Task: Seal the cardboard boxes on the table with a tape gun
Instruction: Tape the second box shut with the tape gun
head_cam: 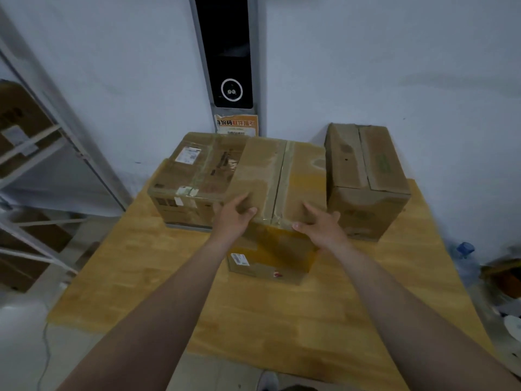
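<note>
**Both hands on the middle box**

The person stands at the wooden table [135, 283] with both bare arms stretched out over it. The left hand [235, 217] grips the near-left corner of the middle box [265, 170], with the thumb lying on the top face and the fingers wrapped round the side. The right hand [321, 225] holds the near-right corner in much the same way. Its thumb lies along the near edge and its fingers reach over the top towards the far side.

Between the two hands, a strip of clear tape [282, 176] runs along the centre seam of the top and away from them. A white label shows on the front face of this box, below the wrists.

Just beyond the left hand, and touching the held box, sits a second box [189, 176] with shipping labels on it. Just past the fingers of the right hand stands a third box [366, 176], close beside the held one.

Far beyond both hands, a dark wall panel [229, 52] hangs above an orange notice [236, 125]. Metal shelving [42, 153] with more cartons stands well out to the left of the left arm.
</note>
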`<action>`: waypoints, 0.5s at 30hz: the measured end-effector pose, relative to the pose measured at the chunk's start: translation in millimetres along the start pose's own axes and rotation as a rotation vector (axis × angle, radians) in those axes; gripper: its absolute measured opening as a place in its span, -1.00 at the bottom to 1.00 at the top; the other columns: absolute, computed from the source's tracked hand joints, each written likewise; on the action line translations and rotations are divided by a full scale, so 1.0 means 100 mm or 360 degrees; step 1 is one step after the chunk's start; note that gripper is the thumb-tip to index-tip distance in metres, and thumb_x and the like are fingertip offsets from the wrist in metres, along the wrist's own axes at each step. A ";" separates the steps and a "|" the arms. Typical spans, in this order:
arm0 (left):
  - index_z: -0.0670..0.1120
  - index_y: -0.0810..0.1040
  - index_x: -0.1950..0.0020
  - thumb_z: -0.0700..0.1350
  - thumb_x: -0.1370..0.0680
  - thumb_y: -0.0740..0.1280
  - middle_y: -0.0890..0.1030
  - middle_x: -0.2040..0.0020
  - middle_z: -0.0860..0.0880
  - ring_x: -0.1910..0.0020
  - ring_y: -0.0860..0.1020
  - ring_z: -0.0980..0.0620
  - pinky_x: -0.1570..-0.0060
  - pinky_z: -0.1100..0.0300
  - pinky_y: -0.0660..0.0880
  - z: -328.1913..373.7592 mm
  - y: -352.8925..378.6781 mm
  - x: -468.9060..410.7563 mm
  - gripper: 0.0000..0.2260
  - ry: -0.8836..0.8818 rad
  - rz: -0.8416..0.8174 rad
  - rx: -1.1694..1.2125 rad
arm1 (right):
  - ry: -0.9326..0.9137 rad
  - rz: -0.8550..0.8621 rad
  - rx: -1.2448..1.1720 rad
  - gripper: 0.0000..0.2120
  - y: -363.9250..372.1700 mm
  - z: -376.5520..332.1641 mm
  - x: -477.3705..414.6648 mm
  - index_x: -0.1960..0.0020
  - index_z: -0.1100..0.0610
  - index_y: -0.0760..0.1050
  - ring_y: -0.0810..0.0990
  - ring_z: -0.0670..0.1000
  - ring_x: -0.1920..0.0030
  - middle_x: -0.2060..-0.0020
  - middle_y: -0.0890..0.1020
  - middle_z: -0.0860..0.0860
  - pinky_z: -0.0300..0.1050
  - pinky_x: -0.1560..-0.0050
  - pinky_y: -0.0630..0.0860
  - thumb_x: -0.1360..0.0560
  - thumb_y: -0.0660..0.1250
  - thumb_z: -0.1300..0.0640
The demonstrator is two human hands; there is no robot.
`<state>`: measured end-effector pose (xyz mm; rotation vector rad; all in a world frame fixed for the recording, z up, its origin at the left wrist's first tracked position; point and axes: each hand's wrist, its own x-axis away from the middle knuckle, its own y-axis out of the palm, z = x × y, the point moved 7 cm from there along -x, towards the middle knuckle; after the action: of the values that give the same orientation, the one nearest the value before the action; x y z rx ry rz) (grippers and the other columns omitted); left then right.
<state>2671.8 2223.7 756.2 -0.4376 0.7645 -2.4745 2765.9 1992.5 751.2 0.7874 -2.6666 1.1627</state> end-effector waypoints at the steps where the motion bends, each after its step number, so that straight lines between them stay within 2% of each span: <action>1: 0.28 0.31 -0.56 0.35 -0.45 0.44 0.29 -0.57 -0.07 -0.60 0.15 -0.21 -0.51 -0.23 0.23 0.04 0.03 -0.13 -0.29 -0.0017 -0.0085 -0.0067 | 0.0036 -0.0006 -0.0017 -0.27 -0.03 -0.02 -0.14 -0.60 -0.27 0.11 0.22 0.36 -0.46 -0.52 0.09 0.13 0.32 -0.33 0.46 -0.53 0.39 -0.22; 4: 0.25 0.16 -0.64 0.36 -0.34 0.54 0.12 -0.63 -0.16 -0.61 0.08 -0.20 -0.51 -0.18 0.25 0.20 0.05 -0.50 -0.04 -0.0025 -0.0240 -0.0156 | 0.0078 -0.0012 -0.0065 -0.25 -0.16 -0.18 -0.59 -0.60 -0.29 0.08 0.28 0.35 -0.46 -0.55 0.06 0.17 0.27 -0.33 0.49 -0.54 0.40 -0.18; 6: 0.21 0.14 -0.65 0.29 -0.36 0.57 0.08 -0.60 -0.22 -0.60 0.05 -0.22 -0.46 -0.13 0.28 0.24 0.04 -0.80 -0.04 -0.0059 -0.0223 -0.0143 | 0.0065 -0.0022 -0.0096 -0.26 -0.23 -0.31 -0.89 -0.60 -0.28 0.08 0.27 0.32 -0.48 -0.57 0.04 0.16 0.26 -0.35 0.47 -0.56 0.40 -0.15; 8: 0.21 0.16 -0.65 0.29 -0.36 0.57 0.11 -0.58 -0.24 -0.60 0.05 -0.23 -0.46 -0.13 0.28 0.29 0.01 -1.09 -0.04 -0.0085 -0.0184 -0.0200 | 0.0063 -0.0030 -0.0089 -0.27 -0.27 -0.42 -1.19 -0.60 -0.29 0.06 0.30 0.34 -0.46 -0.56 0.04 0.16 0.26 -0.34 0.47 -0.56 0.38 -0.15; 10: 0.27 0.18 -0.62 0.40 -0.24 0.57 0.14 -0.58 -0.22 -0.58 0.12 -0.27 -0.50 -0.19 0.27 0.32 -0.04 -1.40 0.03 -0.0119 -0.0180 -0.0223 | 0.0066 -0.0036 -0.0069 -0.27 -0.30 -0.53 -1.46 -0.60 -0.30 0.04 0.30 0.36 -0.43 -0.55 0.06 0.15 0.27 -0.32 0.49 -0.56 0.37 -0.17; 12: 0.32 0.18 -0.60 0.56 -0.04 0.52 0.17 -0.61 -0.16 -0.58 0.19 -0.26 -0.50 -0.24 0.28 0.33 -0.06 -1.72 0.18 -0.0151 -0.0212 -0.0179 | 0.0063 -0.0031 -0.0073 -0.27 -0.36 -0.65 -1.71 -0.60 -0.30 0.05 0.30 0.36 -0.43 -0.53 0.07 0.14 0.25 -0.24 0.55 -0.56 0.38 -0.16; 15: 0.33 0.18 -0.59 0.61 0.08 0.48 0.19 -0.62 -0.12 -0.57 0.23 -0.23 -0.50 -0.23 0.28 0.30 -0.06 -2.08 0.27 -0.0168 -0.0229 -0.0169 | 0.0095 -0.0091 -0.0143 -0.23 -0.44 -0.74 -1.99 -0.59 -0.31 0.07 0.27 0.37 -0.45 -0.55 0.07 0.10 0.24 -0.06 0.63 -0.54 0.44 -0.10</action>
<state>2853.3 2330.5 752.5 -0.6782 0.8501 -2.5267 2952.3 2102.5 768.7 0.7953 -2.6094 1.0288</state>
